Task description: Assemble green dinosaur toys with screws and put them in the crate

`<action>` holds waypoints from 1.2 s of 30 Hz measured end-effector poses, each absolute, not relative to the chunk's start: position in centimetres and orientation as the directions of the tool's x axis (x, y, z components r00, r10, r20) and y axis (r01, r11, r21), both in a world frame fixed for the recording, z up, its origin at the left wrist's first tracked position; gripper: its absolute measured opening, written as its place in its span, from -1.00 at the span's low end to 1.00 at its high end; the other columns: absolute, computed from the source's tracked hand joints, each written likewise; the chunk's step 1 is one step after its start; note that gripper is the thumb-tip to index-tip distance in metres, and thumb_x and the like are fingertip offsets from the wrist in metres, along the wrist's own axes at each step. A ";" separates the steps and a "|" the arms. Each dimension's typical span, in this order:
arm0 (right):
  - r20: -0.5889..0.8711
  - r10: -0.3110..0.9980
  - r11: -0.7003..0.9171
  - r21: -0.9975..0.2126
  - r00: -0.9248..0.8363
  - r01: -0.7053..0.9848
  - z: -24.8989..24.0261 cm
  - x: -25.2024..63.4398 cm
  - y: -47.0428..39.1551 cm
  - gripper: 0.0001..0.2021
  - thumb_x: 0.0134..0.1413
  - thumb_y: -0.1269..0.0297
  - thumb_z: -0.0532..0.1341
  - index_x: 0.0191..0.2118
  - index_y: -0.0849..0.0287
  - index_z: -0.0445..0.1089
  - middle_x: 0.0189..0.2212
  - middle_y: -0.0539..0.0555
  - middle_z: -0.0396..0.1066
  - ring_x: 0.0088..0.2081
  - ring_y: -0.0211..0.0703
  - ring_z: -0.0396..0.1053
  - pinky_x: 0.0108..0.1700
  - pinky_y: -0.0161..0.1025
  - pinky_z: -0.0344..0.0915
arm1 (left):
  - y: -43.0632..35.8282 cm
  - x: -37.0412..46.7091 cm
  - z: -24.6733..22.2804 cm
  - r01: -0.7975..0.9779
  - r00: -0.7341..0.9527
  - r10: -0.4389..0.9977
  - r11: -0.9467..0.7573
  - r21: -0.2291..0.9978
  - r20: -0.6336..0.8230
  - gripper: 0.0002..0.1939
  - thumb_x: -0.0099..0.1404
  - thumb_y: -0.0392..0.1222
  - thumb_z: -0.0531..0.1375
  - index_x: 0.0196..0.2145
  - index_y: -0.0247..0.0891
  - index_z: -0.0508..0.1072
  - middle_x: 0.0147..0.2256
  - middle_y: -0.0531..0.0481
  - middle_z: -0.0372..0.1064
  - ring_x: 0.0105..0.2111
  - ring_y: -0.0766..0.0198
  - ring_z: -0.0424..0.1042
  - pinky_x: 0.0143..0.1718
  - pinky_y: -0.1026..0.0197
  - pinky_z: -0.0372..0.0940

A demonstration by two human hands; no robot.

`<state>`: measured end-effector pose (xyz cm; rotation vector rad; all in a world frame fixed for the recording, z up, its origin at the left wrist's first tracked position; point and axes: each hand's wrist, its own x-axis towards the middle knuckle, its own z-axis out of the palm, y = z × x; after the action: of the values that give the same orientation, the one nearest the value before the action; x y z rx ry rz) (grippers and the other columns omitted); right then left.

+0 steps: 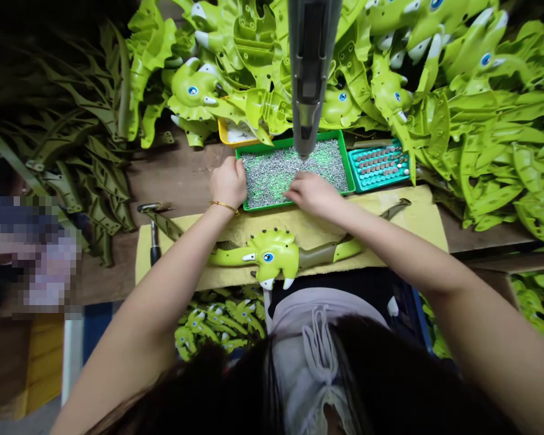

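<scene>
A shallow green tray [350, 166] full of small silvery screws [272, 163] stands on the bench. My left hand [229, 181], with a gold bracelet at the wrist, is closed at the tray's left rim; its fingertips are mostly hidden. Over the screws, my right hand [315, 192] has its fingers pinched together, and whatever is between them is too small to make out. Closer to me, a lime-green toy with a triceratops head [274, 254] lies across a yellow cloth [417, 226], its olive-brown section to the right. An electric screwdriver [310, 72] hangs tip down above the tray.
Lime-green dinosaur shells [254, 48] are heaped behind the tray, with more green parts [480, 151] at right. Olive parts [95, 163] pile up at left, near a hammer [154, 241]. A teal tray of small round pieces [378, 167] adjoins the screws. Another person's sleeve shows at far left.
</scene>
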<state>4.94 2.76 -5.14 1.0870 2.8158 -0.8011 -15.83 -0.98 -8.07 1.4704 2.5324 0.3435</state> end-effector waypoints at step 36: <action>-0.258 0.784 0.534 -0.184 -0.564 0.826 -4.0 9.6 3.6 -0.63 0.27 0.42 -0.08 -0.01 0.42 0.40 -0.01 0.40 0.32 0.00 0.15 0.28 -0.02 0.00 0.25 | -0.7 -15.2 -8.0 0.806 -0.537 0.843 0.523 0.278 -0.031 -0.63 0.44 -0.10 -0.12 -0.17 -0.24 0.45 -0.17 -0.23 0.49 -0.15 -0.01 0.43 -0.18 0.11 0.16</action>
<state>9.57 3.55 -4.04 1.3859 2.6224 -0.4307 -15.17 -0.72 -7.97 1.4184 2.5975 0.3463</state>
